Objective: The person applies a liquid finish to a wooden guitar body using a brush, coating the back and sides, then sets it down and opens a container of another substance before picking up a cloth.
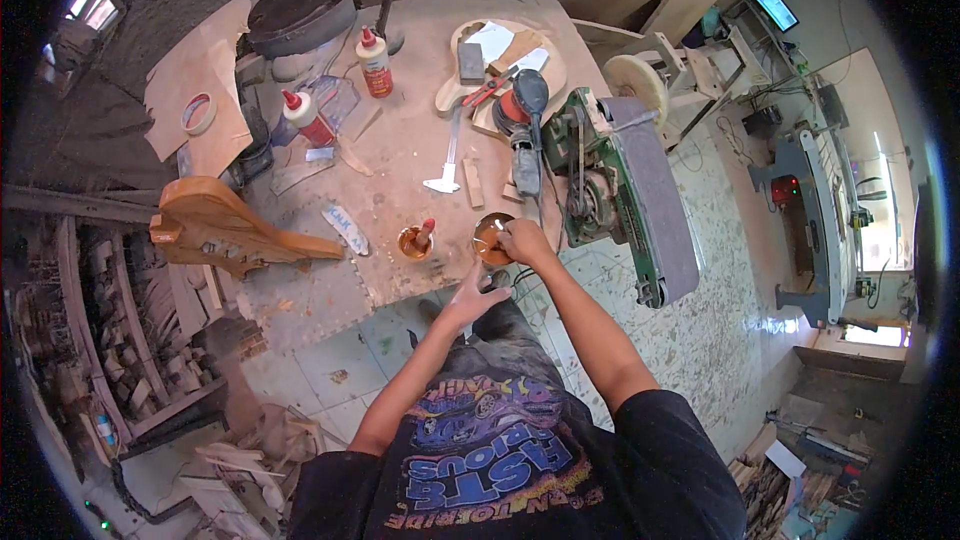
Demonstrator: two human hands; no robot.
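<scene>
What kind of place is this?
Probably a woodworking shop: there's a belt sander, a curved orange-brown wooden piece and piled wood offcuts at lower left.

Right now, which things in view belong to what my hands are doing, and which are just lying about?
In use: round container, brown inside, at the right hand; probably the small cup, also brown inside.
Apparently just lying about: caliper, tape roll, black-and-red power tool.

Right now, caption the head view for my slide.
At a crowded workbench, the right hand is at a round container, the left hand close by.
</scene>
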